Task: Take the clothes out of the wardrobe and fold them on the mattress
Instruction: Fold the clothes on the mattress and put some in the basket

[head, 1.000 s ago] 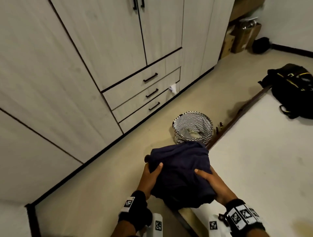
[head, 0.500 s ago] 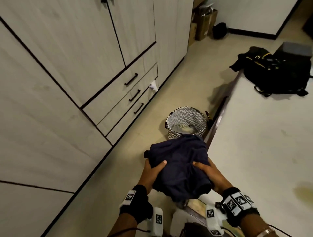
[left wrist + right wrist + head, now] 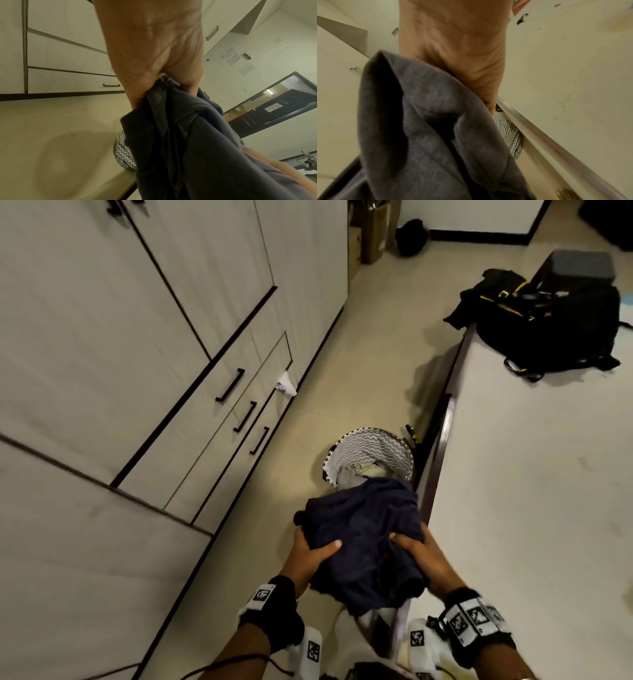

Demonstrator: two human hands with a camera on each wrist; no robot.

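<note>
The wardrobe (image 3: 144,330) fills the left half of the head view, doors closed, with three drawers (image 3: 219,419) stacked at its lower part and a scrap of white cloth (image 3: 286,386) poking out beside them. Low in the centre of the frame my left hand (image 3: 310,556) clamps the left edge of a bundle of dark blue clothes (image 3: 363,542), thumb on top and fingers under; in the left wrist view the fabric bunches up between my thumb and palm. My right hand (image 3: 416,556) has its grip closed on the bundle's right edge the same way. The clothes hang between both hands, above the floor (image 3: 370,364) and right at the mattress (image 3: 534,481) edge, not lying on it. Just above the bundle in the frame a zigzag-patterned basket (image 3: 368,445) stands on the floor against the bed frame. The mattress takes up the right side, and at the upper right a black backpack (image 3: 548,330) lies on it.
</note>
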